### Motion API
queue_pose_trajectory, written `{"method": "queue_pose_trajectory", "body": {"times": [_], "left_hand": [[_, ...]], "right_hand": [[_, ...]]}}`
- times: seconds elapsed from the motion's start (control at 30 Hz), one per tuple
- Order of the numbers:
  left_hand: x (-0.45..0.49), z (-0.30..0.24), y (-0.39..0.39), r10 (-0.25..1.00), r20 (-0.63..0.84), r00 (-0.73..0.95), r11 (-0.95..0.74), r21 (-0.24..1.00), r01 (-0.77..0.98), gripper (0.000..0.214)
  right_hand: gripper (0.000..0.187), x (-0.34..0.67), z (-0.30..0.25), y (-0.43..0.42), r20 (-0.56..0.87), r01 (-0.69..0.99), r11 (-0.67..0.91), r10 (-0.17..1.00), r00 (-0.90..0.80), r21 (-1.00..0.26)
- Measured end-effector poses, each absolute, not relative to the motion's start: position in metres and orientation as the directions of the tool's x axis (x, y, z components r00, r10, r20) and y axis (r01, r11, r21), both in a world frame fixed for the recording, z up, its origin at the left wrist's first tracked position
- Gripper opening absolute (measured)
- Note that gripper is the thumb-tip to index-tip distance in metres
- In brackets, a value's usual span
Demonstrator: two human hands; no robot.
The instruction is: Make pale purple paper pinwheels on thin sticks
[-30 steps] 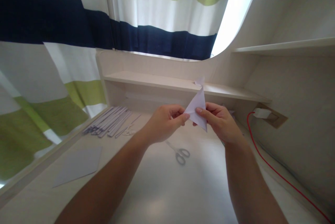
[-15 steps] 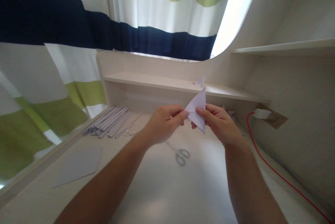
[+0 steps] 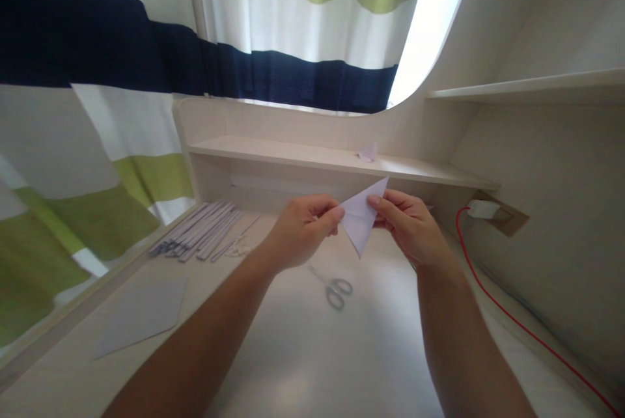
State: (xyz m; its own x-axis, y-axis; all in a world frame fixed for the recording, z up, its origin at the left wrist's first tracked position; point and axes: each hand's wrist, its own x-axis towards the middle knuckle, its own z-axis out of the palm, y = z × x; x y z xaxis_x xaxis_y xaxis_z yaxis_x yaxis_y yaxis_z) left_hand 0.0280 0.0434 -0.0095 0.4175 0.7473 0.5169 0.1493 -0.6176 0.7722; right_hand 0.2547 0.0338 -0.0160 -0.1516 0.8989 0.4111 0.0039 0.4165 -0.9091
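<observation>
A white piece of folded paper (image 3: 359,219), triangular in outline with a crease across it, is held up above the desk between both hands. My left hand (image 3: 306,228) pinches its left corner between thumb and fingers. On the upper right side, my right hand (image 3: 407,219) grips the paper with the thumb on its near face and the fingers behind. Below the hands, a pair of grey-handled scissors (image 3: 336,291) lies on the desk (image 3: 303,353), its blades pointing away to the left.
Several thin white paper strips or sticks (image 3: 200,232) are bundled at the back left. A sheet of white paper (image 3: 144,317) lies in front of them. A small folded paper (image 3: 368,152) rests on the back shelf (image 3: 293,152). A red cable (image 3: 481,281) runs from a white plug (image 3: 483,209) at right.
The folded paper has turned in my hands, so its lower point has swung left and its upper point leans right. The view has shifted slightly.
</observation>
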Motion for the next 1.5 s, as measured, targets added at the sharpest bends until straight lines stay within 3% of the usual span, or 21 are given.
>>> {"method": "queue_pose_trajectory", "body": {"times": [1.03,1.13,1.33,1.5], "left_hand": [[0.024,-0.01,0.048,0.757,0.464,0.46,-0.587,0.792,0.167,0.031],[0.022,-0.01,0.049,0.76,0.455,0.464,-0.572,0.807,0.145,0.031],[0.022,-0.011,0.054,0.75,0.539,0.383,-0.59,0.807,0.018,0.033],[0.023,-0.013,0.059,0.754,0.575,0.319,-0.591,0.805,-0.056,0.031]], "right_hand": [[0.014,0.249,-0.012,0.038,0.445,-0.134,0.474,0.873,0.202,-0.87],[0.016,0.248,-0.013,0.037,0.466,-0.115,0.483,0.872,0.151,-0.868],[0.032,0.242,-0.009,0.026,0.289,0.105,0.319,0.929,-0.233,-0.942],[0.032,0.236,-0.009,0.024,0.316,0.088,0.343,0.92,-0.231,-0.935]]}}
